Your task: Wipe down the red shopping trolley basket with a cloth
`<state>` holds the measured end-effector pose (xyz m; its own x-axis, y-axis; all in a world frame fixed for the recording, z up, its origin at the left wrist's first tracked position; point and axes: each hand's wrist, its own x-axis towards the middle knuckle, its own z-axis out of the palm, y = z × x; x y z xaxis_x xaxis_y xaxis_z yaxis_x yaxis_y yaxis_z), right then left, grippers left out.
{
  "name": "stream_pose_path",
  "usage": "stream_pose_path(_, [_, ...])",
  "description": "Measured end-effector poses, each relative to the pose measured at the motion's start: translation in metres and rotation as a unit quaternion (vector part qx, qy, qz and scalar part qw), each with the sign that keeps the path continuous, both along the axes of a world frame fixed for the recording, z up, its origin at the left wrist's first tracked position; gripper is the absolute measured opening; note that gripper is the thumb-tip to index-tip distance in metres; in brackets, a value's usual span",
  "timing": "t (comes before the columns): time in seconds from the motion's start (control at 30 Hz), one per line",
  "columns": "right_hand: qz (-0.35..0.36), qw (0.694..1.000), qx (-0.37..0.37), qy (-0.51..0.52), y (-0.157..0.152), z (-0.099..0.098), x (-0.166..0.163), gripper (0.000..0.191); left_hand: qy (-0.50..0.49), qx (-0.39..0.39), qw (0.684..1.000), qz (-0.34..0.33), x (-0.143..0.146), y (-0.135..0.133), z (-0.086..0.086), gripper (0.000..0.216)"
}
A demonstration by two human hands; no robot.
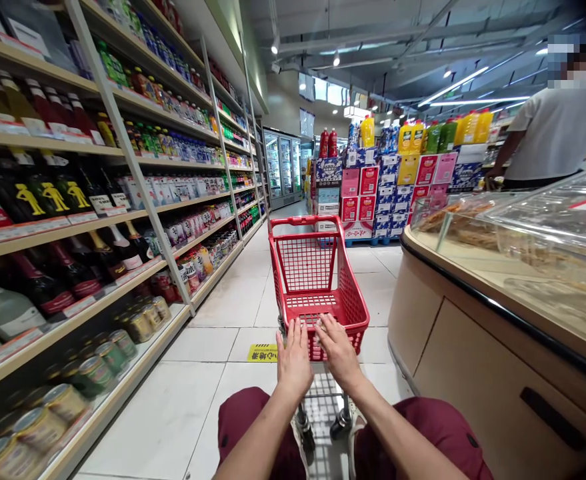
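Note:
A small red plastic shopping cart [317, 277] stands in the aisle right in front of me, its basket holding nothing. My left hand [294, 360] and my right hand [337, 352] rest side by side on the cart's near rim. Their fingers are stretched forward over the edge and lie flat. My knees in dark red trousers [425, 427] show at the bottom of the view, on both sides of the cart's wheels [303, 427].
Shelves of bottles and cans [73, 220] line the left side. A rounded counter with a clear cover over food [513, 260] stands on the right. Stacked boxes and drink bottles [387, 187] block the aisle's far end. A person in a white shirt [557, 133] stands behind the counter.

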<state>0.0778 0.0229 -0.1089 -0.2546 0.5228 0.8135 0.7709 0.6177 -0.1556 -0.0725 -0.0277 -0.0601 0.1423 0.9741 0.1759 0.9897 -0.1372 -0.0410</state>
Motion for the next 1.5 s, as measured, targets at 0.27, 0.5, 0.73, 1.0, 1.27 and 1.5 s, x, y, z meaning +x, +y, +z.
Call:
stream_pose_path(0.27, [-0.053,0.998,-0.002,0.042,-0.003,0.000,-0.004,0.044,-0.006,0.022,1.000,0.019,0.003,-0.003,-0.003,0.073])
stream_pose_path(0.5, [-0.101,0.994,-0.001,0.053,0.002,0.002,0.016,0.044,-0.013,0.036,0.999,0.030,0.000,-0.005,-0.007,0.076])
stream_pose_path(0.73, [0.011,1.000,0.000,-0.020,-0.002,0.001,-0.013,0.042,0.000,0.027,0.999,0.029,-0.001,-0.006,-0.004,0.073])
stream_pose_path(1.0, [-0.080,0.995,-0.016,0.064,0.000,0.001,-0.008,0.041,-0.021,0.028,0.999,0.017,-0.002,-0.006,-0.004,0.073])
stream_pose_path(1.27, [-0.095,0.993,-0.025,0.061,0.003,0.006,0.010,0.041,-0.040,0.042,0.996,0.065,-0.014,-0.003,-0.011,0.078])
stream_pose_path(1.5, [0.006,0.999,-0.031,0.015,-0.008,0.010,-0.049,0.043,-0.029,0.031,0.997,0.064,-0.019,-0.003,-0.007,0.077])
